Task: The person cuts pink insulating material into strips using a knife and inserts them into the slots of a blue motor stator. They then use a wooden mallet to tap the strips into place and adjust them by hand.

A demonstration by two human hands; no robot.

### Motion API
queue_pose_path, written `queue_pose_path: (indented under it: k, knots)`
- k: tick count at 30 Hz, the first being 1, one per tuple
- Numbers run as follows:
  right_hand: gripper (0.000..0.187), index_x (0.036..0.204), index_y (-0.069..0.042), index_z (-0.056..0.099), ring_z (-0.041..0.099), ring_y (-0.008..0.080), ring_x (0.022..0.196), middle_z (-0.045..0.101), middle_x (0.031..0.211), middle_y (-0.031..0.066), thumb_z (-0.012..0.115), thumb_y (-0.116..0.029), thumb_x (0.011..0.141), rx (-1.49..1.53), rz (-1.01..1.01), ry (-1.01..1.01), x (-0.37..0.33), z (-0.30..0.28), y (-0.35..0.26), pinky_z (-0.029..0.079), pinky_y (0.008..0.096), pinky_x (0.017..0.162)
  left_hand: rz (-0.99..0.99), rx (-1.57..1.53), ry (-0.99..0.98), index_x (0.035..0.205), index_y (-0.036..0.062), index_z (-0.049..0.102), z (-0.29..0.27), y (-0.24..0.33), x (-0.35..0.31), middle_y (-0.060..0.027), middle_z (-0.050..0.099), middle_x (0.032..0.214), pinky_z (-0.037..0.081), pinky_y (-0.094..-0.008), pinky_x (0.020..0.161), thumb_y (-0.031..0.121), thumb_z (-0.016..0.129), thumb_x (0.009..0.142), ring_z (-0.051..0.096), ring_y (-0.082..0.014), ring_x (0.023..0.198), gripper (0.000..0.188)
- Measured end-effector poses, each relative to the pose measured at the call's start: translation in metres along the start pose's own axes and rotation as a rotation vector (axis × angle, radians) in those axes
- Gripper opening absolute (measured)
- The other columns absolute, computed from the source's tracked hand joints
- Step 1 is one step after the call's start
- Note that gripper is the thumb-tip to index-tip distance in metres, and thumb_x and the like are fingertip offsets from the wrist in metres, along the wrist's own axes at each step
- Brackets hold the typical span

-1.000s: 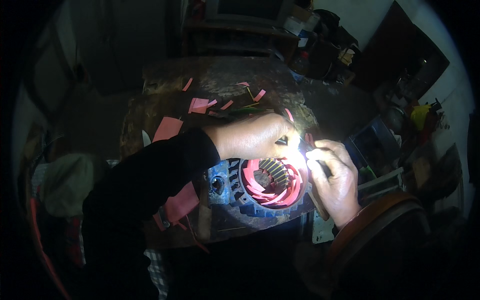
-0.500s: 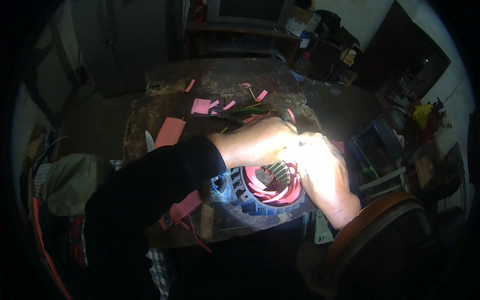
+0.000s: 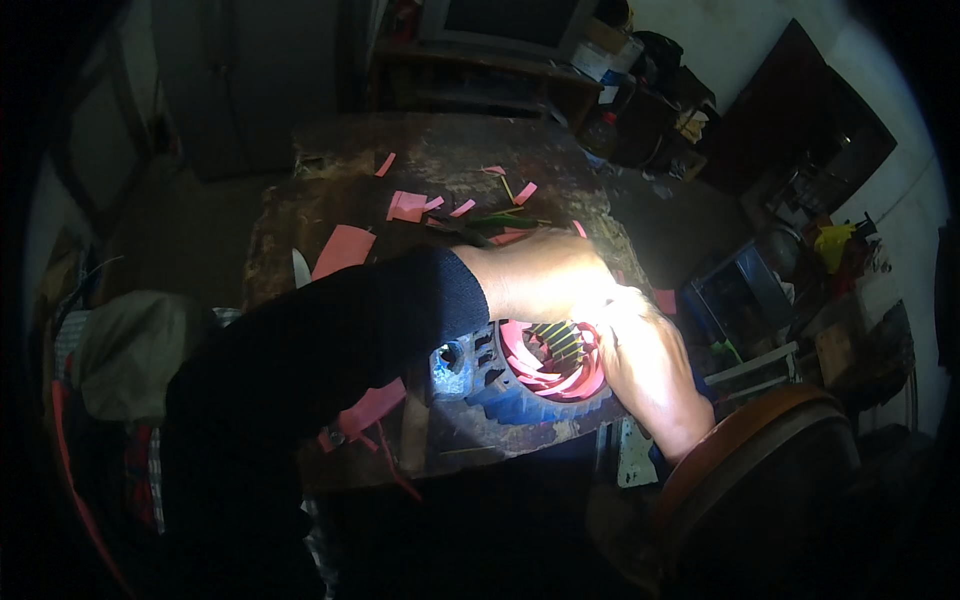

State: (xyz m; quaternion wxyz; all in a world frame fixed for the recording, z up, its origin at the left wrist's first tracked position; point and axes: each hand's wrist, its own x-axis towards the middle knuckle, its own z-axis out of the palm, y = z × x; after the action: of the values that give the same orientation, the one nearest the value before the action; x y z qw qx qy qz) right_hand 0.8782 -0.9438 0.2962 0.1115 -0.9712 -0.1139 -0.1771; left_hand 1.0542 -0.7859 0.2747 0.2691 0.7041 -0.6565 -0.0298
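Note:
A round blue motor stator (image 3: 535, 405) lies on the near right part of the worn table. Pink insulation paper strips (image 3: 548, 385) line its inner ring, and slots with yellowish edges show in the bore. My left hand (image 3: 545, 270) reaches across the stator's far side, its fingers bent towards its right edge. There it meets my right hand (image 3: 650, 350), which comes in from the right, closed over the rim. Strong glare whitens the place where they meet, and whatever the fingertips pinch is hidden.
Pink paper pieces (image 3: 343, 250) and a green-handled tool (image 3: 500, 221) lie farther back on the dark wooden table (image 3: 330, 205). A knife blade (image 3: 301, 266) shows at the left. An orange-brown round rim (image 3: 760, 425) stands close at the right.
My left hand and sleeve have moved to the right, closer over the stator. My right hand keeps nearly the same place. The whole view has shifted slightly.

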Motion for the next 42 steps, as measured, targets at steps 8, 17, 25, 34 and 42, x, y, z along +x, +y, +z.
queue_pose_path:
  k: [8, 17, 25, 34, 42]
  knots:
    - [0.020, 0.116, 0.002, 0.081, 0.078, 0.0442, 0.111, 0.077, 0.127, 0.0253, 0.077, 0.002, 0.096, 0.081, -0.032, 0.237, 0.004, -0.010, 0.012, 0.064, 0.0477, 0.098, -0.071, -0.095, 0.141, 0.114, 0.0020, 0.081, -0.014, 0.006, -0.018, -0.0234, 0.080, 0.103, 0.062, -0.0493, 0.088, 0.017, 0.073, 0.108, 0.080, -0.0382, 0.096, 0.018]
    - [0.021, 0.122, -0.007, 0.084, 0.077, 0.0404, 0.110, 0.078, 0.122, 0.0189, 0.074, -0.009, 0.103, 0.113, -0.135, 0.131, 0.024, 0.011, 0.020, 0.063, 0.0473, 0.098, -0.130, -0.005, 0.145, 0.104, 0.0010, 0.084, -0.018, 0.016, -0.020, -0.0227, 0.079, 0.092, 0.061, -0.0513, 0.086, 0.014, 0.078, 0.099, 0.078, -0.0428, 0.089, 0.015]
    - [0.021, 0.118, -0.005, 0.079, 0.077, 0.0398, 0.102, 0.078, 0.110, 0.0197, 0.065, -0.008, 0.102, -0.035, -0.171, 0.082, 0.020, 0.022, 0.024, 0.063, 0.0503, 0.092, -0.127, 0.134, 0.025, 0.099, 0.0001, 0.083, -0.013, 0.003, -0.011, -0.0243, 0.080, 0.098, 0.062, -0.0532, 0.086, 0.011, 0.077, 0.095, 0.079, -0.0433, 0.092, 0.013]
    - [0.020, 0.114, 0.002, 0.083, 0.079, 0.0395, 0.110, 0.081, 0.117, 0.0240, 0.069, -0.007, 0.104, 0.095, -0.118, 0.114, 0.013, 0.025, 0.024, 0.062, 0.0472, 0.102, -0.153, 0.141, 0.066, 0.103, 0.0007, 0.078, -0.013, 0.012, -0.016, -0.0223, 0.078, 0.099, 0.059, -0.0518, 0.084, 0.015, 0.074, 0.104, 0.077, -0.0412, 0.093, 0.015]
    - [0.021, 0.118, -0.002, 0.084, 0.080, 0.0385, 0.107, 0.081, 0.117, 0.0220, 0.073, -0.005, 0.100, -0.045, -0.093, 0.047, 0.016, 0.026, 0.025, 0.062, 0.0443, 0.102, -0.180, 0.159, 0.091, 0.106, 0.0004, 0.078, -0.004, 0.010, -0.018, -0.0231, 0.078, 0.099, 0.060, -0.0518, 0.086, 0.013, 0.073, 0.104, 0.077, -0.0412, 0.094, 0.013]
